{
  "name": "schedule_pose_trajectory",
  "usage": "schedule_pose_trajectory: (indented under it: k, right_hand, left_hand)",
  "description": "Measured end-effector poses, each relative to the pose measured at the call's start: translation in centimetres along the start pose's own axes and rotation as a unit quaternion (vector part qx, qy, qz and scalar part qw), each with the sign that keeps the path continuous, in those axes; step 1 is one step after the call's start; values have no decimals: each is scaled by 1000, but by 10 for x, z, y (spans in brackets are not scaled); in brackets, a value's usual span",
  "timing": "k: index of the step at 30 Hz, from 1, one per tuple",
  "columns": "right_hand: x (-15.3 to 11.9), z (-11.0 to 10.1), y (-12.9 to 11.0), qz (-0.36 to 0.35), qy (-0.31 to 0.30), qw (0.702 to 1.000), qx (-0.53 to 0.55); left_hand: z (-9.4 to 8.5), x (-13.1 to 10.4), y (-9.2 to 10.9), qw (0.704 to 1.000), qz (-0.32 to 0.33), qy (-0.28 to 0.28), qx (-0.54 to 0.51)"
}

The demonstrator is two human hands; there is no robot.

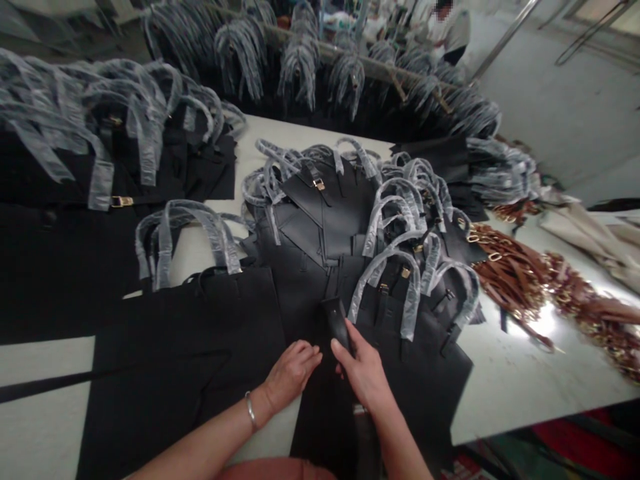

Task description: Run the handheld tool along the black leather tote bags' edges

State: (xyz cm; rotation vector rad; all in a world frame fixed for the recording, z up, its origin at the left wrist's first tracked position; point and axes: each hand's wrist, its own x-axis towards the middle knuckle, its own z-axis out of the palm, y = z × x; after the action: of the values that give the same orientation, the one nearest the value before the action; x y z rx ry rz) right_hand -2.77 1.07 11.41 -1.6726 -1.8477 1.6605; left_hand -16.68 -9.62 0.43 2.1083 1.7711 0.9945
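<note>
At the left, a black panel [165, 380] was spread on the pale table [515, 387]. Beside its right edge, the left hand [293, 373] was held palm down, its forearm brought in from the lower left, a bracelet [251, 410] worn at the wrist. Its fingers were loosely bent and pointed right; whether anything was pinched beneath them cannot be told. Just ahead and to the right of those fingertips, a dark piece [335, 320] was held above black material, its long axis run away from the person and tipped slightly left, its near end hidden. It was gripped by the right hand [361, 367], the nearer one, with the thumb laid along its left side and the forearm angled in from the lower right. Farther right, wrapped handles [411, 313] and brown straps [520, 280] were seen.
</note>
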Motion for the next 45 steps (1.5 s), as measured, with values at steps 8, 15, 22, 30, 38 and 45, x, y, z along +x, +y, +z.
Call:
schedule_pose_trajectory:
  k: [8, 15, 22, 30, 38, 45]
  right_hand:
    - [-16, -9, 7, 52, -98, 993, -30]
    - [5, 1, 4, -20, 8, 1000, 3]
    - [-29, -29, 22, 44, -124, 991, -31]
    - [8, -3, 8, 33, -77, 995, 61]
    - [-8, -14, 18, 58, -94, 994, 28]
    - [11, -10, 2, -6, -40, 996, 77]
  left_hand:
    - [1, 0, -1, 1000, 3, -11, 5]
    - [1, -1, -1, 1000, 4, -11, 3]
    - [0, -6, 0, 997, 64, -3, 44]
    - [1, -6, 1, 996, 67, -22, 55]
    - [0, -6, 2, 997, 53, -39, 49]
    - [0, -6, 2, 996, 41, -57, 61]
